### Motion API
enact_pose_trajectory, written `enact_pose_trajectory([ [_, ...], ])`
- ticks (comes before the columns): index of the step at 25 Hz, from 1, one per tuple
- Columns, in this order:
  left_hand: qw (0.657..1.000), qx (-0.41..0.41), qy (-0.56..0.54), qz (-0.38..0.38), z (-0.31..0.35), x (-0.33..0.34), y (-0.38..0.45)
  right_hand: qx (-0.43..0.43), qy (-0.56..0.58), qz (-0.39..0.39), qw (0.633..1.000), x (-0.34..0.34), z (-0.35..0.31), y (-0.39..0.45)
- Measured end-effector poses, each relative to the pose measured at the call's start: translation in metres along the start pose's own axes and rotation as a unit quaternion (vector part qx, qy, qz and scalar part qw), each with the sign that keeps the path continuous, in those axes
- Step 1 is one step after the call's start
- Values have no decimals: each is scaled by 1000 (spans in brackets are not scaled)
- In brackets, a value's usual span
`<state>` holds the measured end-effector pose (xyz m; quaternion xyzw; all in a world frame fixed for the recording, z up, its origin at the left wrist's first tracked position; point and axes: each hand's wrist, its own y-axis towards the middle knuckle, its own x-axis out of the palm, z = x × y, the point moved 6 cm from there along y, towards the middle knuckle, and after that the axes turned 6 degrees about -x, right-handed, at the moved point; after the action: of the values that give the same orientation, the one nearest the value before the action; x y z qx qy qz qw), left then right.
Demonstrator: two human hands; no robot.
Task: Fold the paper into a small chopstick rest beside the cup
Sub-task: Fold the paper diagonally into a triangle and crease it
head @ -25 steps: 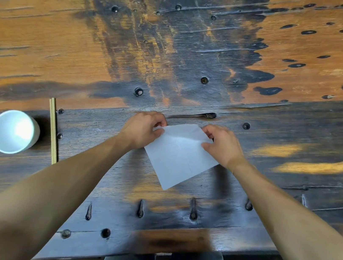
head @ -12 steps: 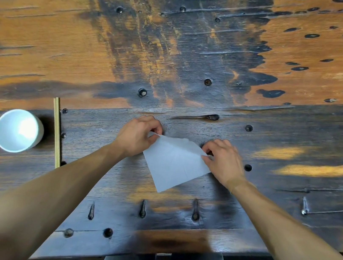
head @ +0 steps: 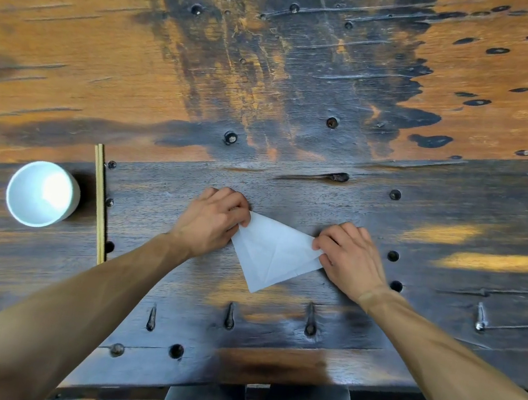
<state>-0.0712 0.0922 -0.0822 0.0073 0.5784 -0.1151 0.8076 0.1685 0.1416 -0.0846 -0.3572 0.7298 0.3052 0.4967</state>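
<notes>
Pinching paper (head: 273, 252) at both ends, left hand (head: 215, 221) and right hand (head: 348, 258); fold edge runs left-right between them, cup (head: 42, 194) well left.

A rustic dining or tea spot, by the look of it: a bench (head: 309, 69) of weathered, dark-stained planks studded with old iron nails (head: 230, 137), with a white cup (head: 42, 194) and wooden chopsticks (head: 99, 206) laid out well apart from any grip.
</notes>
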Motion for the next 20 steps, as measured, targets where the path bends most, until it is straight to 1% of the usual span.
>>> enact_pose_trajectory([
  [4,1000,9,10,-3,0,5,-6,-9,7,-15,1000,3,-4,-7],
  [8,1000,12,12,-5,0,3,-10,-17,10,-13,1000,3,-13,-12],
  [15,992,69,89,-64,0,13,-19,-16,-10,-30,999,15,-29,-22],
  [20,990,74,104,-66,-2,12,-18,-14,-13,-32,999,19,-29,-25],
])
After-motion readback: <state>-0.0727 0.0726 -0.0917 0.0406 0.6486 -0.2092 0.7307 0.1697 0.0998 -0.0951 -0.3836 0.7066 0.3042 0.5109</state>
